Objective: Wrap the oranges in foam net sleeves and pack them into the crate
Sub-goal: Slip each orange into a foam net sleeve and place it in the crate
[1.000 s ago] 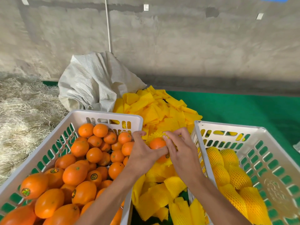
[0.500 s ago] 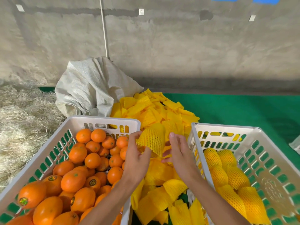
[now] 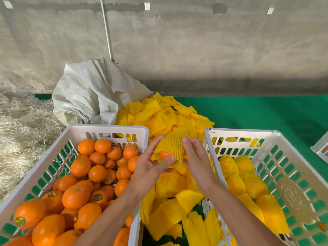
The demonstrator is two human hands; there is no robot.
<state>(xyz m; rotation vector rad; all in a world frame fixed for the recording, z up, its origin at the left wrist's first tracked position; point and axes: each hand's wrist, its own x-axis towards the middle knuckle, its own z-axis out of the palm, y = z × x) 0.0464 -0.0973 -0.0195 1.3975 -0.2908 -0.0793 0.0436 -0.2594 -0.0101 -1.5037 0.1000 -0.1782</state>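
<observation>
Step in hand: sleeving one orange [image 3: 164, 154]. Held above the gap between the two crates, over loose sleeves [image 3: 170, 203]. Mostly covered by a yellow sleeve [image 3: 173, 148]; only a small patch of peel showing at the lower left opening. Left hand [image 3: 150, 167] cupped under and beside the fruit, fingers curled onto the net, thumb near the bare patch. Right hand [image 3: 195, 157] pressed against the other side, fingers extended along the net; whether gripping or merely steadying, cannot tell for certain, though seemingly holding.

Left crate [image 3: 113, 129] heaped with bare oranges [image 3: 79, 178]. Right crate [image 3: 248, 134] holding a handful of wrapped fruit [image 3: 245, 180] along its near-left side, much floor still bare. Task judged early.

Next move, as judged: draw the net over the exposed patch, then carry across the right crate's rim and set beside those already packed. Needed: a firm hold through the net, since foam likely to slide on smooth peel. Sack [image 3: 92, 93] behind; not involved.
</observation>
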